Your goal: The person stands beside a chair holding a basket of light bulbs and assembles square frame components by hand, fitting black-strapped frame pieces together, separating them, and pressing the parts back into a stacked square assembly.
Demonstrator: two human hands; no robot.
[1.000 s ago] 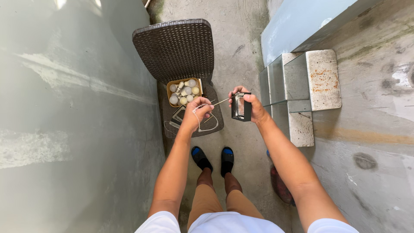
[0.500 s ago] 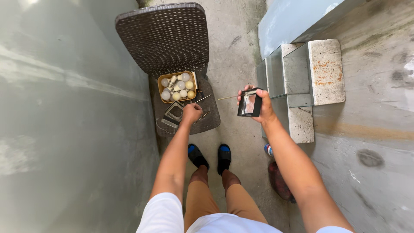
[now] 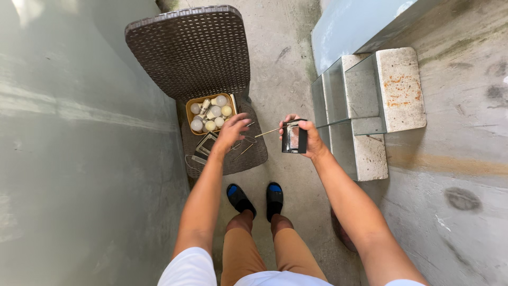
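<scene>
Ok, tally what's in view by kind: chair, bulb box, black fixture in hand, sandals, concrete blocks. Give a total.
Wicker chair: 1
Box of bulbs: 1
Black fixture, held in the right hand: 1
Sandals: 2
Concrete blocks: 2
Total: 7
The left hand hovers over the chair seat, holding nothing clearly visible.

A small black rectangular fixture (image 3: 294, 137) is gripped in the right hand (image 3: 309, 139), with a thin metal rod (image 3: 270, 131) projecting from it toward the left hand (image 3: 231, 131). The left hand is held open, fingers spread, above a wicker chair seat (image 3: 248, 153). Just beyond it, a box of white bulbs (image 3: 210, 113) is seen.
</scene>
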